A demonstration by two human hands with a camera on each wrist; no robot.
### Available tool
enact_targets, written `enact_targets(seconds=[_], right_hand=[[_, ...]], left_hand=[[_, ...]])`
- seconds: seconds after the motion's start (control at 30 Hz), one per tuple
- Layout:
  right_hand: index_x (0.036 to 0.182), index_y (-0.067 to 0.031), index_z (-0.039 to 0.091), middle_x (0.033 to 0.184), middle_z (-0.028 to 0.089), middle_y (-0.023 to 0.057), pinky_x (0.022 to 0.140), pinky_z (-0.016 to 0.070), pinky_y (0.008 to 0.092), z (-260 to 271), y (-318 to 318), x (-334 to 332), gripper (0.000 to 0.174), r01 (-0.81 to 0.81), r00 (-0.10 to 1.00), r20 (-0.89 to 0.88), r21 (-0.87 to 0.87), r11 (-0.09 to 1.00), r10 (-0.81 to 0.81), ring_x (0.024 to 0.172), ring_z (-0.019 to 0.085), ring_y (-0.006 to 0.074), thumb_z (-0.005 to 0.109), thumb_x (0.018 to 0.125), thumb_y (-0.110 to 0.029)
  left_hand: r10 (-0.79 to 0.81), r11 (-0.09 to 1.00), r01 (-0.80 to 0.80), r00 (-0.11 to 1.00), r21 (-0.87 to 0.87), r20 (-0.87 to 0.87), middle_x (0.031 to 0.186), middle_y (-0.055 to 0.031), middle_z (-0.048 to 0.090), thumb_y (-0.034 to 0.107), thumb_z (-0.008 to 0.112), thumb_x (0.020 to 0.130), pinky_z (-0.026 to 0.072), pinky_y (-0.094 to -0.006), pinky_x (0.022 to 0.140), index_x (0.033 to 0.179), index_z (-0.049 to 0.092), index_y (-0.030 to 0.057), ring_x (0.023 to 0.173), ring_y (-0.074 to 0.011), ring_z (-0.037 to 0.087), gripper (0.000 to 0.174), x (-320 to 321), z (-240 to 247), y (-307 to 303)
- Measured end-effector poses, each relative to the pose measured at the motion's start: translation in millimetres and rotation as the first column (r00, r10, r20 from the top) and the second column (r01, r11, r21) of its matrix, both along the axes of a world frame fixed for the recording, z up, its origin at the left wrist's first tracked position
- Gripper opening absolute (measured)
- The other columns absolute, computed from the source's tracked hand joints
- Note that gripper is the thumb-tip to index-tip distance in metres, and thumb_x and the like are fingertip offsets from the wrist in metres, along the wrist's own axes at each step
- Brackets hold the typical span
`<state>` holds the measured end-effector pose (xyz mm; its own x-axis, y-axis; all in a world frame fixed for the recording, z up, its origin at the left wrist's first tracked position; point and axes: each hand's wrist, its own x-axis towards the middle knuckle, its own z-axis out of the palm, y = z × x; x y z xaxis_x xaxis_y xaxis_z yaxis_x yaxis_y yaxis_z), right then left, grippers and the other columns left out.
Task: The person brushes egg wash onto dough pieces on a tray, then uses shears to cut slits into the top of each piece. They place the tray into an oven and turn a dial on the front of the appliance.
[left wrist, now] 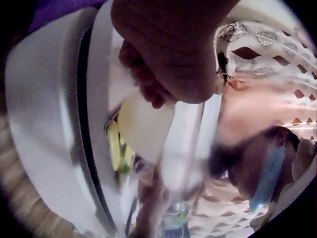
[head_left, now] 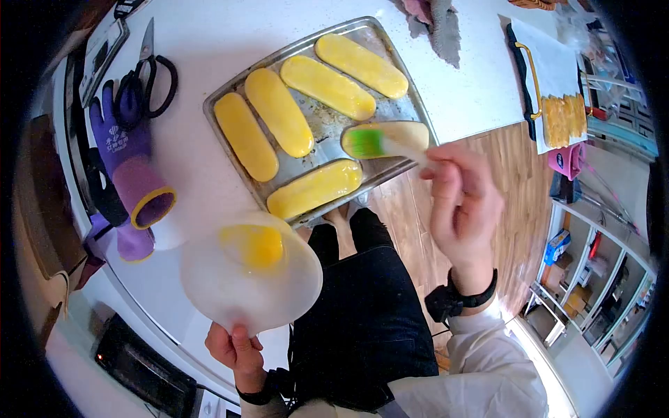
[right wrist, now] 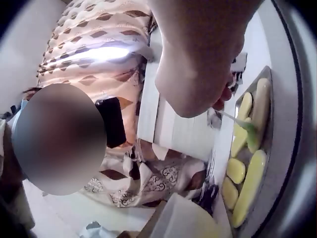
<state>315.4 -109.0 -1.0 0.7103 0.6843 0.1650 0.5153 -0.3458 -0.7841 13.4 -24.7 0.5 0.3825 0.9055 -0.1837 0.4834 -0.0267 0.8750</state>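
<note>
Well, the right hand (head_left: 463, 198) pinched the brush (head_left: 394, 148), nearer than the left hand (head_left: 238, 348), which pinched the bowl (head_left: 237, 296). The pale dough (head_left: 408, 129) lay on the tray (head_left: 322, 136), long from side to side, just left of the right fingertips.

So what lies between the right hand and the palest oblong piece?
Head view: the brush, its handle leading from the right hand to green bristles over that piece.
</note>
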Motion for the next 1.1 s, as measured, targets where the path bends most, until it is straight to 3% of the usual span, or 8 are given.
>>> enact_targets(seconds=[0.1, 0.17, 0.3, 0.57, 0.63, 0.8, 0.9, 1.1], right_hand=[[0.091, 0.0011, 0.055, 0.079, 0.058, 0.0115, 0.057, 0.0466, 0.0267, 1.6, -3.1, -3.3, 0.011, 0.147, 0.982, -0.139, 0.127, 0.981, -0.130, 0.064, 0.059, 0.0182, 0.049, 0.083, -0.001], [0.091, 0.0025, 0.055, 0.081, 0.059, 0.0122, 0.060, 0.0473, 0.0286, 0.6, -3.0, -3.0, 0.010, -0.013, 0.998, -0.061, 0.210, 0.978, 0.027, 0.066, 0.059, 0.0208, 0.049, 0.082, 0.001], [0.091, 0.0021, 0.055, 0.083, 0.059, 0.0132, 0.062, 0.0464, 0.0294, 7.2, 8.3, -5.2, 0.011, -0.182, 0.980, -0.075, 0.059, 0.981, 0.186, 0.070, 0.058, 0.0244, 0.051, 0.081, 0.001], [0.092, 0.0000, 0.055, 0.079, 0.058, 0.0114, 0.057, 0.0462, 0.0261, 3.9, 12.2, -5.4, 0.011, -0.057, 0.974, -0.216, 0.056, 0.997, 0.068, 0.065, 0.059, 0.0189, 0.049, 0.083, -0.001], [0.092, -0.0004, 0.055, 0.078, 0.059, 0.0099, 0.055, 0.0460, 0.0232, 3.8, 6.2, -4.5, 0.010, -0.059, 0.998, -0.016, -0.033, 0.998, 0.059, 0.062, 0.060, 0.0147, 0.048, 0.085, -0.002], [0.090, 0.0016, 0.054, 0.080, 0.059, 0.0106, 0.057, 0.0468, 0.0248, 11.4, 10.2, -2.0, 0.009, 0.004, 0.974, -0.220, 0.224, 0.975, 0.047, 0.066, 0.060, 0.0177, 0.051, 0.082, 0.000], [0.088, 0.0011, 0.054, 0.081, 0.058, 0.0113, 0.058, 0.0463, 0.0263, 17.7, 16.5, 3.9, 0.008, -0.241, 0.970, 0.025, -0.009, 0.971, 0.241, 0.066, 0.059, 0.0210, 0.053, 0.081, 0.000], [0.087, -0.0012, 0.056, 0.082, 0.058, 0.0102, 0.060, 0.0459, 0.0276, 19.2, 31.5, 17.2, 0.007, -0.287, 0.957, 0.010, -0.074, 0.955, 0.289, 0.067, 0.057, 0.0236, 0.052, 0.081, -0.001]], left_hand=[[0.021, 1.000, -0.022, 0.999, 0.006, 0.025, 0.052, -0.0055, 0.050, 0.031, 0.050, 0.086, 0.0243, -0.0200, 0.025, 0.078, 0.053, -0.0041, 0.029, -0.0064, 0.034, 0.036, 2.8, -1.5, -0.3], [0.029, 1.000, -0.029, 0.999, -0.007, 0.018, 0.053, -0.0059, 0.051, 0.031, 0.050, 0.086, 0.0243, -0.0199, 0.025, 0.078, 0.053, -0.0044, 0.029, -0.0064, 0.034, 0.036, 5.3, -1.6, -3.2], [0.048, 0.998, -0.047, 0.999, -0.043, 0.009, 0.055, -0.0059, 0.051, 0.033, 0.050, 0.086, 0.0245, -0.0196, 0.026, 0.079, 0.053, -0.0047, 0.030, -0.0065, 0.035, 0.038, 4.5, -1.5, -10.6], [0.080, 0.997, -0.081, 0.997, -0.015, -0.021, 0.051, -0.0039, 0.048, 0.041, 0.050, 0.084, 0.0237, -0.0204, 0.027, 0.075, 0.052, -0.0026, 0.029, -0.0060, 0.034, 0.045, 13.6, -1.4, -19.7], [0.100, 0.995, -0.100, 0.994, -0.012, -0.038, 0.050, -0.0034, 0.048, 0.042, 0.051, 0.084, 0.0232, -0.0205, 0.027, 0.074, 0.052, -0.0022, 0.029, -0.0058, 0.034, 0.046, 11.5, -0.7, -20.4], [0.110, 0.994, -0.111, 0.993, -0.017, -0.042, 0.048, -0.0020, 0.046, 0.042, 0.050, 0.085, 0.0227, -0.0209, 0.027, 0.072, 0.052, -0.0013, 0.029, -0.0055, 0.034, 0.045, 9.4, -3.8, -23.5], [0.133, 0.991, -0.133, 0.990, 0.013, -0.040, 0.048, -0.0022, 0.046, 0.039, 0.050, 0.085, 0.0225, -0.0205, 0.027, 0.072, 0.052, -0.0018, 0.029, -0.0055, 0.034, 0.043, 8.3, -3.3, -25.2], [0.147, 0.989, -0.147, 0.989, -0.028, -0.026, 0.049, -0.0020, 0.047, 0.035, 0.050, 0.086, 0.0233, -0.0200, 0.027, 0.075, 0.054, -0.0026, 0.029, -0.0057, 0.034, 0.039, 4.5, -3.9, -27.1]])
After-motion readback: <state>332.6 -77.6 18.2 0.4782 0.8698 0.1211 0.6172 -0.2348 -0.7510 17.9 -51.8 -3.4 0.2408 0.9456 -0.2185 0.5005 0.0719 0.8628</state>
